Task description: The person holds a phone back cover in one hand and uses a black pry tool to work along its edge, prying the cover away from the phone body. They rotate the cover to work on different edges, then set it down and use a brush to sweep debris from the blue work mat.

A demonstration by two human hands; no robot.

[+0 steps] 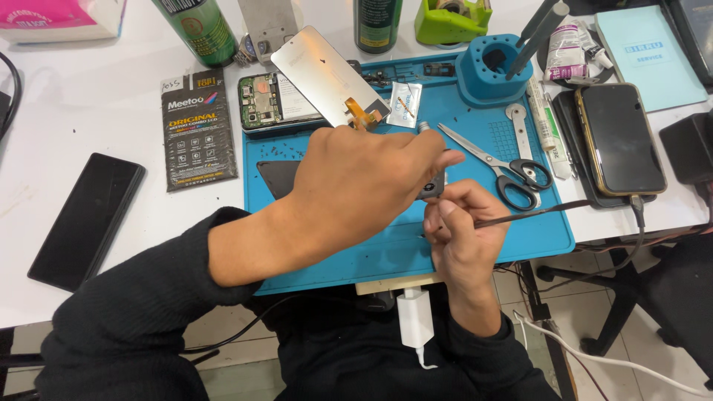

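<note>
Single head-worn view, looking steeply down and forward from close above the white desk (96, 111) and blue repair mat (549, 234), lap at bottom edge.

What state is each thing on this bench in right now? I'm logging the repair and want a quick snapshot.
Left hand: pinching a small dark part over the blue silicone work mat.
Right hand: gripping a thin dark tool.
Opened smartphone: back off, circuit board exposed.
Detached silver display panel: tilted, propped on the opened phone.
Black-handled scissors: blades closed, lying flat.
Gold-edged phone: screen dark, cable attached.
Flat black phone: screen dark.
</note>
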